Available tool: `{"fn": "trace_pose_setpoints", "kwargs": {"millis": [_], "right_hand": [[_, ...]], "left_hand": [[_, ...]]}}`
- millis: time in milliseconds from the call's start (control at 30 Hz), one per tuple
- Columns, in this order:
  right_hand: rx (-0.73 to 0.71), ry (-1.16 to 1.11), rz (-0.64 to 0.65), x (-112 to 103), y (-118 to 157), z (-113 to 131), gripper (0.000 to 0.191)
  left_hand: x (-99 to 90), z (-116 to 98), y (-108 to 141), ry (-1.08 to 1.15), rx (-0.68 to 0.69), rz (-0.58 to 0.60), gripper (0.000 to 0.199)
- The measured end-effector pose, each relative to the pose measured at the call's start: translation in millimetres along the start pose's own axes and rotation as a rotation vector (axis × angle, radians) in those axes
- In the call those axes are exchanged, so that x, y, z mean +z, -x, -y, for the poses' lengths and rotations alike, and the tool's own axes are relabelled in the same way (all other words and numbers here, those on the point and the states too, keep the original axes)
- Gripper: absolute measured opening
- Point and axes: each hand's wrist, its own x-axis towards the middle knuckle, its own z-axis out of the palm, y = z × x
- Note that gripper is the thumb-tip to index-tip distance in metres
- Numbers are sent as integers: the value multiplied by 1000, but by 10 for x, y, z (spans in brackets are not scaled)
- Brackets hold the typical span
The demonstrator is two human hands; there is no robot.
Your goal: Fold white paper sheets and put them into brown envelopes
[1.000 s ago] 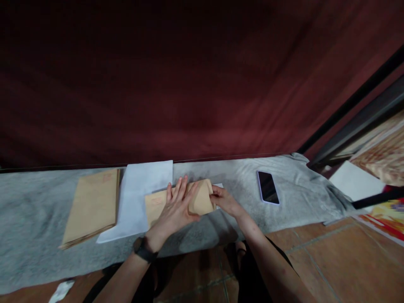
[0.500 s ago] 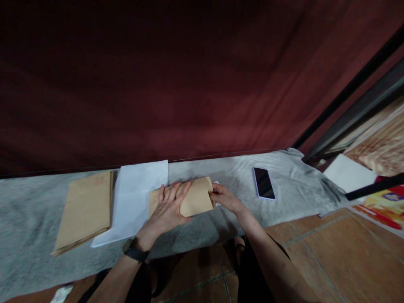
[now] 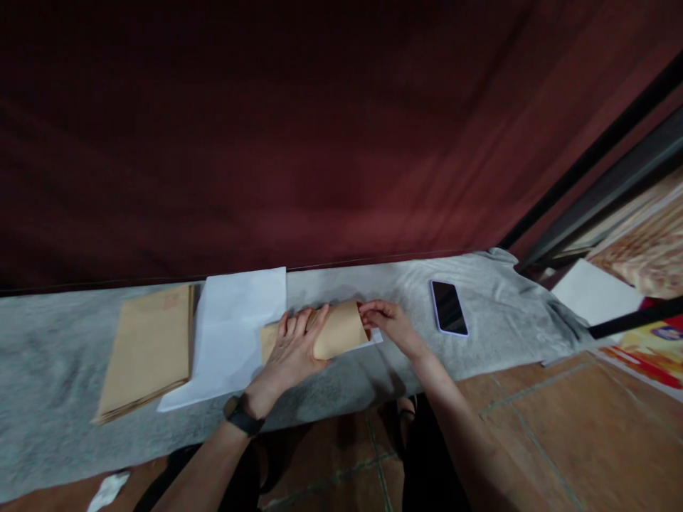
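A brown paper envelope [image 3: 339,331] lies bent on the grey cloth, its right end gaping. My left hand [image 3: 295,346] grips it from the left, thumb at the near edge and fingers over the top. At the open right end is my right hand [image 3: 385,321], its fingertips partly hidden at the envelope's mouth. A white paper [image 3: 376,336] sticks out below those fingers; whether they pinch it or the envelope's edge is hidden. Left of my left hand lie white sheets [image 3: 235,327], and beside them a stack of brown envelopes [image 3: 149,348].
A phone [image 3: 449,307] rests on the grey cloth [image 3: 501,327] at the right. Behind the cloth hangs a dark red curtain [image 3: 320,178]. A black bar [image 3: 597,160] slants along the right side. White scrap [image 3: 108,491] lies on the tiled floor at lower left.
The held envelope and my left hand have shifted slightly right. My right hand has moved a little right and up, and more white paper shows at the envelope's right end.
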Motion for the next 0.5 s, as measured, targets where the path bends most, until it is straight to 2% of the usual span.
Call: {"fn": "trace_pose_setpoints", "kwargs": {"millis": [100, 167, 267, 367, 500], "right_hand": [[151, 46, 293, -51, 94, 57, 16], [194, 73, 414, -77, 165, 109, 18], [212, 57, 559, -88, 249, 181, 30], [170, 176, 580, -60, 303, 187, 34], [131, 228, 509, 11, 381, 126, 35]], "left_hand": [[-10, -67, 20, 14, 52, 9, 111], [-18, -126, 51, 33, 116, 27, 108], [-29, -209, 103, 64, 177, 48, 106], [-55, -268, 133, 67, 177, 68, 104], [-122, -321, 139, 140, 172, 82, 104]]}}
